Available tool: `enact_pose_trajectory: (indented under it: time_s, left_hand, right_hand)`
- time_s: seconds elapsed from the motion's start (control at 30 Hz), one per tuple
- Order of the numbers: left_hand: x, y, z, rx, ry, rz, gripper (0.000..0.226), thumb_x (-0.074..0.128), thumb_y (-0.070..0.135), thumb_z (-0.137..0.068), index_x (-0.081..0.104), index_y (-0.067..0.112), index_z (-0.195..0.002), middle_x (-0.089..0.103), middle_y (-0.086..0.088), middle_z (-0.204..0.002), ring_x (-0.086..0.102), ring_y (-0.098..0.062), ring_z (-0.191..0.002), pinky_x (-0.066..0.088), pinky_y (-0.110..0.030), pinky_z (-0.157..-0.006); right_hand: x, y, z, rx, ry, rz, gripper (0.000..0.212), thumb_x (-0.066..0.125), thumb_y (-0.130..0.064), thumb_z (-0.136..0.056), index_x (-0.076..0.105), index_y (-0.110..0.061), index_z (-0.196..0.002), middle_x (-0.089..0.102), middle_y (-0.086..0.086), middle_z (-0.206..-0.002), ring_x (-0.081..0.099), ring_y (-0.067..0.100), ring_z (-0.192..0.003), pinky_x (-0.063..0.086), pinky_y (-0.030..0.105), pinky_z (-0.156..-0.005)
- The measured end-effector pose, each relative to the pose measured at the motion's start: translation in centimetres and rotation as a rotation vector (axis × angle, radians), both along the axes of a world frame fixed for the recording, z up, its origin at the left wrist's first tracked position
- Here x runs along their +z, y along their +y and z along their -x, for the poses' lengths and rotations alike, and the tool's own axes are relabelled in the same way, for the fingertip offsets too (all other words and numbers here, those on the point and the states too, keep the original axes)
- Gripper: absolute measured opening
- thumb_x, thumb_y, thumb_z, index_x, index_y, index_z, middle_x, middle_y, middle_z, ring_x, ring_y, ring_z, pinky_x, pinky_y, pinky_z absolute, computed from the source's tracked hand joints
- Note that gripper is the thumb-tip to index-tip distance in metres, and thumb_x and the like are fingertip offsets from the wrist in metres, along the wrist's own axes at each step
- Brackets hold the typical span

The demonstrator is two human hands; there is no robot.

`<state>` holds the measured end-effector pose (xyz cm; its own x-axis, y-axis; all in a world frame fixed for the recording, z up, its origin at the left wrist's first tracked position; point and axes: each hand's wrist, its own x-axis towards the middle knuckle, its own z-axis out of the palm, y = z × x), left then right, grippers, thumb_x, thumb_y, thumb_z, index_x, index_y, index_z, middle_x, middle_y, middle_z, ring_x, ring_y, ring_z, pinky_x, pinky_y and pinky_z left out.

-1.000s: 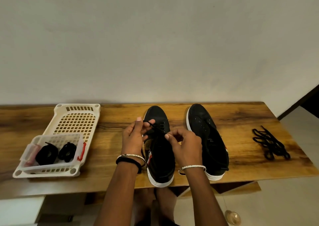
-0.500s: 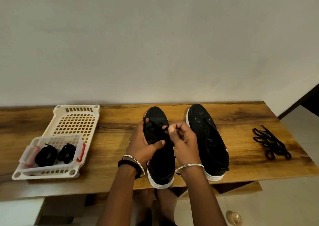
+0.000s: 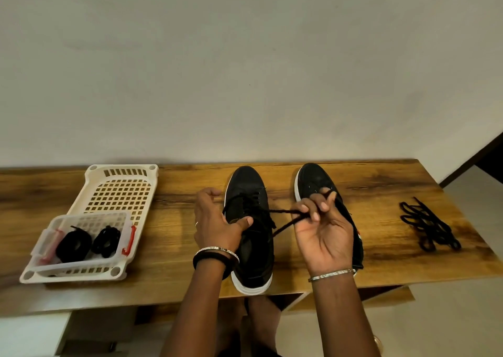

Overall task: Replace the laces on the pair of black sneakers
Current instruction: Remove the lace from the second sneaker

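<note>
While the left hand (image 3: 217,223) holds the left sneaker (image 3: 245,182) near the middle of the table (image 3: 168,247), its grip is closed on the side of the shoe. The thumb lies across the opening and the fingers curl at the outer edge, though whether all of them touch the shoe is hard to see from this angle.

The right hand (image 3: 324,234) is raised in front of the right sneaker (image 3: 313,177), palm toward the camera. Its grip is closed on the black lace (image 3: 283,210), pinched between thumb and curled fingers. The lace runs tight from the eyelets of the left sneaker to this hand. Both sneakers stand side by side with toes pointing to 12 o'clock and heels at the near edge of the table.

The table is of brown wood with dark grain marks. At 9 o'clock from the sneakers sits a white perforated tray (image 3: 122,182). In its near end stands a small clear box (image 3: 81,217) with rolled black laces (image 3: 73,245) inside. At 3 o'clock, well apart from the shoes, a loose bundle of black laces (image 3: 427,226) lies on the bare wood. A plain pale wall (image 3: 245,70) rises behind the table at 12 o'clock. A light floor (image 3: 462,316) shows at 4 o'clock, below the table edge.
</note>
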<state>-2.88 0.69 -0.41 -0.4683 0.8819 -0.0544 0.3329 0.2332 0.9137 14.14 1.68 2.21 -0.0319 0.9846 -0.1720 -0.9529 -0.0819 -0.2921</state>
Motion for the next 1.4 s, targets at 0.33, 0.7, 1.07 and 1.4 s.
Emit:
enact_pose_trajectory:
  time_s: [0.33, 0.7, 1.07, 1.4]
  left_hand:
    - [0.1, 0.4, -0.5, -0.028, 0.04, 0.066, 0.028, 0.081, 0.012, -0.072, 0.063, 0.032, -0.077, 0.063, 0.008, -0.086, 0.06, -0.014, -0.081, 0.052, -0.036, -0.072]
    - [0.0, 0.4, -0.5, -0.198, 0.168, -0.084, 0.022, 0.073, 0.018, -0.085, 0.071, 0.036, -0.097, 0.055, 0.008, -0.09, 0.056, -0.006, -0.079, 0.047, -0.02, -0.067]
    - [0.4, 1.4, -0.4, 0.125, -0.708, 0.201, 0.026, 0.052, 0.027, -0.101, 0.065, 0.015, -0.082, 0.062, -0.003, -0.077, 0.054, -0.013, -0.068, 0.044, -0.028, -0.063]
    - [0.1, 0.9, 1.0, 0.632, -0.497, 0.099, 0.034, 0.061, 0.02, -0.096, 0.05, 0.011, -0.126, 0.06, -0.01, -0.12, 0.062, -0.027, -0.103, 0.052, -0.039, -0.088]
  right_hand:
    - [-0.7, -0.3, 0.0, -0.048, -1.597, -0.199, 0.007, 0.074, -0.026, -0.089, 0.072, -0.025, -0.096, 0.068, -0.012, -0.094, 0.064, 0.001, -0.085, 0.051, 0.02, -0.074]
    - [-2.6, 0.1, 1.9, 0.126, -1.742, -0.18, 0.019, 0.069, -0.036, -0.093, 0.073, -0.025, -0.079, 0.07, -0.01, -0.073, 0.066, 0.007, -0.073, 0.057, 0.037, -0.071]
    - [-0.9, -0.2, 3.4, 0.21, -1.052, 0.374, 0.036, 0.06, -0.029, -0.1, 0.065, -0.014, -0.067, 0.074, 0.003, -0.077, 0.068, 0.014, -0.075, 0.045, 0.03, -0.063]
    - [-1.7, -0.2, 3.7, 0.001, -1.471, 0.342, 0.028, 0.069, -0.034, -0.093, 0.07, -0.017, -0.072, 0.071, -0.001, -0.07, 0.067, 0.015, -0.069, 0.045, 0.026, -0.062]
